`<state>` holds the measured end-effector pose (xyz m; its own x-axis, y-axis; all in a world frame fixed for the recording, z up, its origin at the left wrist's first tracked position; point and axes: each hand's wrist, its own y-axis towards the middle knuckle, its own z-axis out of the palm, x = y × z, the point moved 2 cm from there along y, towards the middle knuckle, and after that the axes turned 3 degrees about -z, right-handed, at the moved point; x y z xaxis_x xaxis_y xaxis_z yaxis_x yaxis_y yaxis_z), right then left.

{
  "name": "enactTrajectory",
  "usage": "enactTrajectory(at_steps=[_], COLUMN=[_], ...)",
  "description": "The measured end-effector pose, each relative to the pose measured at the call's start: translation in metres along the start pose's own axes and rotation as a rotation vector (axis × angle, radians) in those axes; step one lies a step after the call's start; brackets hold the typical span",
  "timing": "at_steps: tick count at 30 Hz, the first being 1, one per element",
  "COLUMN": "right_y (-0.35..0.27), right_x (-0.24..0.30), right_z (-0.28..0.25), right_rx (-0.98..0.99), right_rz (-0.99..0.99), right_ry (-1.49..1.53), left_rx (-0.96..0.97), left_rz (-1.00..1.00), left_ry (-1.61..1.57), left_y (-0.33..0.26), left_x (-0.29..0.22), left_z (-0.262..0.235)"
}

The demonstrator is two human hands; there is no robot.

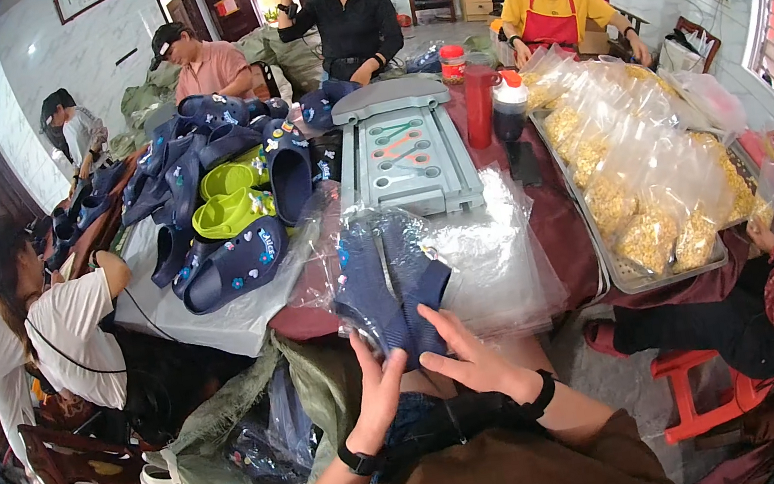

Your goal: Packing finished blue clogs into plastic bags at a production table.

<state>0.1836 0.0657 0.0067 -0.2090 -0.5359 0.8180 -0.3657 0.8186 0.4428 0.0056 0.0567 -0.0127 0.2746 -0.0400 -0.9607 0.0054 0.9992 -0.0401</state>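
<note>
A pair of navy foam clogs [372, 290] with small colourful charms stands side by side at the table's near edge, inside a clear plastic bag [309, 273]. My left hand [380, 390] grips the clogs' near end from the left, its fingers partly hidden behind them. From the other side my right hand [476, 355] presses on the same end, thumb and fingers extended along it. Just right of the clogs lies a stack of clear plastic bags [511, 273]. Beyond them sits a grey plastic case [365, 169] with wrench shapes on it.
Navy clogs [234, 266] and lime-green clogs [230, 211] are heaped at left. Metal trays [651, 281] of bagged yellow snacks [613, 196] stand at right, near a dark bottle [509, 106]. A green sack [241, 468] gapes by my left arm. Several people work around the tables.
</note>
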Motion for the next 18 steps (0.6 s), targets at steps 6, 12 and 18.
enactTrajectory(at_steps=[6, 12, 18], right_y=[0.021, 0.038, 0.051], right_x=[0.002, -0.052, -0.072], right_z=[-0.019, -0.042, -0.042], right_rx=[0.206, -0.389, -0.416], right_rz=[0.192, 0.163, 0.162], right_ry=[0.134, -0.326, -0.432], left_rx=[-0.074, -0.083, -0.059], left_rz=[0.189, 0.188, 0.297], left_ry=[0.636, 0.714, 0.970], left_y=[0.013, 0.012, 0.002], left_x=[0.001, 0.006, -0.011], left_z=[-0.029, -0.034, -0.019])
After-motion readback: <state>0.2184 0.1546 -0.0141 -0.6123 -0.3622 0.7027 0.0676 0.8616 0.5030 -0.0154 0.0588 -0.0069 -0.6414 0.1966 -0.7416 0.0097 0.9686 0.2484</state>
